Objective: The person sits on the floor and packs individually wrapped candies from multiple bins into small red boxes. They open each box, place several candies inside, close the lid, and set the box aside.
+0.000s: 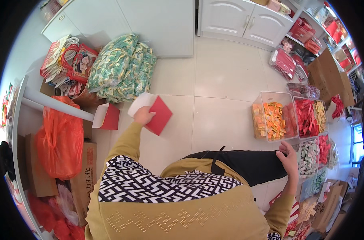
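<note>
My left hand (pixel 144 115) grips a red paper box (pixel 160 115) with a white raised flap, held over the tiled floor. To its left, a second red box (pixel 111 117) with a white inside stands near a white table leg. My right hand (pixel 285 154) has its fingers apart and holds nothing; it is just below a clear plastic bin (pixel 275 139) of orange wrapped packets (pixel 273 120). Beside that bin are clear bins with red packets (pixel 307 120), yellow packets (pixel 320 117) and pale green packets (pixel 308 157).
Large clear bags of green packets (pixel 119 69) lie by the white cabinet. Red gift bags (pixel 83 63) are piled beside them. An orange plastic bag (pixel 60 141) and cardboard boxes (pixel 84 177) stand at left. An open carton (pixel 327 75) and stocked shelves line the right.
</note>
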A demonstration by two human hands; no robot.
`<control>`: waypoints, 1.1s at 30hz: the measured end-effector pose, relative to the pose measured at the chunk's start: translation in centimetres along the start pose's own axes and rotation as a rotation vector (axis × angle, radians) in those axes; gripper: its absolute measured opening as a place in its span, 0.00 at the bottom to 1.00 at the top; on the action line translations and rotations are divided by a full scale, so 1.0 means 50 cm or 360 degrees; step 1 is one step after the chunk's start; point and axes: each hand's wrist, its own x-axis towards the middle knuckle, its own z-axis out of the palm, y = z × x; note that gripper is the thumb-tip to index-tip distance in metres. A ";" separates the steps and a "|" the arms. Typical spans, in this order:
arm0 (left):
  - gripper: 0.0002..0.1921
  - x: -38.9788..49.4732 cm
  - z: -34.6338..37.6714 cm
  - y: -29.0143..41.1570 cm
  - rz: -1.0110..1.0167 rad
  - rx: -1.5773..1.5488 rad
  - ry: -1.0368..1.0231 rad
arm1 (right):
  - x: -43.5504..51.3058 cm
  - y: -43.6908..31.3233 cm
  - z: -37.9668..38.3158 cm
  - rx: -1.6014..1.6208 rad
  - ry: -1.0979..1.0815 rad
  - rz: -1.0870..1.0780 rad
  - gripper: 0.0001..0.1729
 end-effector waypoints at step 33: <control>0.18 -0.004 0.211 0.616 0.1101 -0.1262 -0.0443 | -0.321 0.301 -0.144 0.1405 0.1183 0.0563 0.19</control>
